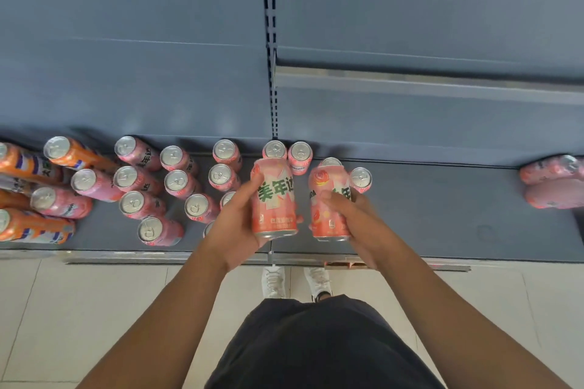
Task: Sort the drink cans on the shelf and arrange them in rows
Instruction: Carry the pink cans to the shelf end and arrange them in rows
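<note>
My left hand (235, 224) grips a pink drink can (274, 199) with green lettering, held upright above the shelf's front edge. My right hand (354, 218) grips a second pink can (325, 199) just to its right. Several pink cans (177, 181) stand upright in rough rows on the grey shelf (442, 208) left of my hands. Two pink cans (299, 153) stand at the back behind the held ones, and one (360, 178) stands beside my right hand. Orange cans (74, 153) cluster at the far left.
More pink cans (553, 181) lie at the shelf's far right end. A slotted upright post (271, 41) splits the blue back panel. A higher shelf edge (426, 85) juts out on the right. Pale floor tiles and my white shoes (273, 281) are below.
</note>
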### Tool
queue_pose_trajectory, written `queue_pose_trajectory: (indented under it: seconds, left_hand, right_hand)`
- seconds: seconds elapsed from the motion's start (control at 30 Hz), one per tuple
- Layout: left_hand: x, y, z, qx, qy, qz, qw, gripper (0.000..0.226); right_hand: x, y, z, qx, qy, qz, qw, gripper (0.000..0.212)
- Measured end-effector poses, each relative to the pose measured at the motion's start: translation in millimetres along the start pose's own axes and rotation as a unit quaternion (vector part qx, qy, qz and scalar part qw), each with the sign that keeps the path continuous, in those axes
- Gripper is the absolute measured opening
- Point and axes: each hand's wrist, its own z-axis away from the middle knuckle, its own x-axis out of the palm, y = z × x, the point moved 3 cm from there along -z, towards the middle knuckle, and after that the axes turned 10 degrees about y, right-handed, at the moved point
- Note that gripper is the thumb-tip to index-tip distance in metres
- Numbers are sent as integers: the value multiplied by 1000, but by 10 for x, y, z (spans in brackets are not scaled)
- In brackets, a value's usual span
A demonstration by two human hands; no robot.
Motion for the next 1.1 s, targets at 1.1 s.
queue_pose_trajectory:
  seconds: [1.1]
  left_hand:
    - [865, -200, 192, 17, -80, -245, 966, 85]
  right_hand:
    - [-523, -12, 772, -157, 210, -112, 958, 61]
